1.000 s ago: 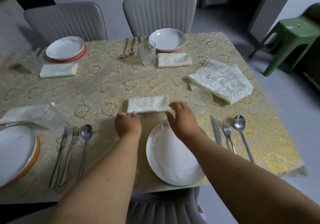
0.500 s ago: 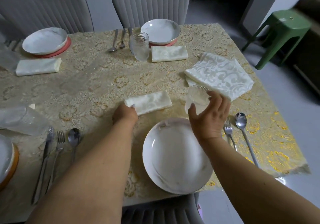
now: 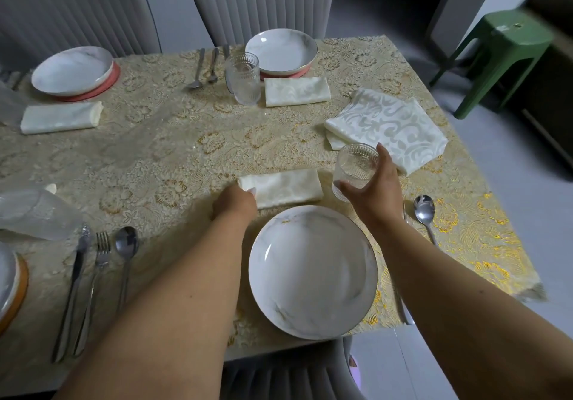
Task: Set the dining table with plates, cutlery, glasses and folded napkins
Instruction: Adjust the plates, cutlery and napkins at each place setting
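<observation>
A: Where is the ribbed glass [image 3: 356, 167]?
B: Near the bench's right edge, just beyond the marble plate [image 3: 313, 271]. The right hand [image 3: 373, 189] has its fingers curled around it.
A: And the left hand [image 3: 234, 206]?
B: Its fingers pinch the folded napkin [image 3: 283, 187] beside the glass.

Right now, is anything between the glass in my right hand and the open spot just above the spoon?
Nothing visible. The right hand grips the glass, and the tablecloth above the spoon is bare. The unfolded napkin lies farther back.
</observation>
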Demonstrator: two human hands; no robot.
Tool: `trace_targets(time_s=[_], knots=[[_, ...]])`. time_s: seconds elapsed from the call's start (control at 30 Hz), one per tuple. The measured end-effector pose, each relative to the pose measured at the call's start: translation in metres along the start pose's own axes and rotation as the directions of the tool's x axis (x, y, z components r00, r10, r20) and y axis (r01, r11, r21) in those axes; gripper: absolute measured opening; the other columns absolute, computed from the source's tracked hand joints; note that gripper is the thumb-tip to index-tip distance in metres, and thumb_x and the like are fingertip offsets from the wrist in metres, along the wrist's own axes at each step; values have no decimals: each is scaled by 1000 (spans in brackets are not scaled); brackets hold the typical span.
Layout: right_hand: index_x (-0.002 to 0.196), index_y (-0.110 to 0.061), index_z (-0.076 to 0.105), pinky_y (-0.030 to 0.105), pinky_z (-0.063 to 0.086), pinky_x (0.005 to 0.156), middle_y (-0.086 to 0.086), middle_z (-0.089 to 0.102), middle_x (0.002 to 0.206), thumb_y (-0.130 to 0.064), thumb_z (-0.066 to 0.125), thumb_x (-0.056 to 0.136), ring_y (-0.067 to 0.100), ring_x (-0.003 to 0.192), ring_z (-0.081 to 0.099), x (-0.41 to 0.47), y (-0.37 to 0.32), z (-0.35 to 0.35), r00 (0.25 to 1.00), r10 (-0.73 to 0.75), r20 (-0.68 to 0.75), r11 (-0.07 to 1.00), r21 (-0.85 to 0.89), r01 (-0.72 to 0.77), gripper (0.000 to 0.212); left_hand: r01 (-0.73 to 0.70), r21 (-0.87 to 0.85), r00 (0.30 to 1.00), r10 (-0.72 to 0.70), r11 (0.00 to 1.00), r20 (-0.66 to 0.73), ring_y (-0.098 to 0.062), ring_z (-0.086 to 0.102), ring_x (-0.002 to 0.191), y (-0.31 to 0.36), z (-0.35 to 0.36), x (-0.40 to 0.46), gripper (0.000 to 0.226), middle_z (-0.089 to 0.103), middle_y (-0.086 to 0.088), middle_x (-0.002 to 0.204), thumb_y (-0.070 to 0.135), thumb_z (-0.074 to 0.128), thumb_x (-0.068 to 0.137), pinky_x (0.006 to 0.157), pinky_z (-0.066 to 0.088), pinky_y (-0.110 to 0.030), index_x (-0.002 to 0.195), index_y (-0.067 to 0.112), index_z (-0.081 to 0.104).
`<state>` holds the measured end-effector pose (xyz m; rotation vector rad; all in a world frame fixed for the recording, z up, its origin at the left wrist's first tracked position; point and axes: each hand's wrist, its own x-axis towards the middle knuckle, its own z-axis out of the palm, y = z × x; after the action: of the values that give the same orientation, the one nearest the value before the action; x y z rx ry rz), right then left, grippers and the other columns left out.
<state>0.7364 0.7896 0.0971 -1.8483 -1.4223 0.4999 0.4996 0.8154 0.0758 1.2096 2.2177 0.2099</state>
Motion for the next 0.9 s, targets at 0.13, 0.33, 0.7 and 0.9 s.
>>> trace_targets(time_s=[0.13,0.33,0.7,0.9], knots=[[148,-14,24,34,33,110,7,40,146,-32,83,68,21,135,37,2,3,2,1000,-1,-4,1000,0,1,101,-13,13,999,12,1000,33,-38,53,119,6,3,1,52,56,-18,131,42,46,98,97,46,-43,131,3,49],[148,-14,24,34,33,110,7,40,146,-32,84,67,21,136,36,2,4,1,1000,-2,-4,1000,8,2,102,-38,115,999,36,993,12,-37,54,117,7,5,-4,49,58,-18,127,43,43,99,95,46,-45,126,3,52],[148,-14,23,36,33,110,8,39,147,-33,84,67,22,136,36,2,1,0,1000,11,16,1000,-5,-11,103,-23,104,1000,25,994,-19,-36,54,117,9,9,-6,47,58,-16,127,43,42,99,96,46,-47,125,6,53],[149,-13,21,36,32,111,9,37,147,-33,84,67,23,136,35,1,-1,-2,999,13,33,1000,-15,-12,105,-39,115,997,46,993,-59,-35,53,118,6,11,-7,47,58,-15,127,46,43,98,96,45,-47,125,8,52]])
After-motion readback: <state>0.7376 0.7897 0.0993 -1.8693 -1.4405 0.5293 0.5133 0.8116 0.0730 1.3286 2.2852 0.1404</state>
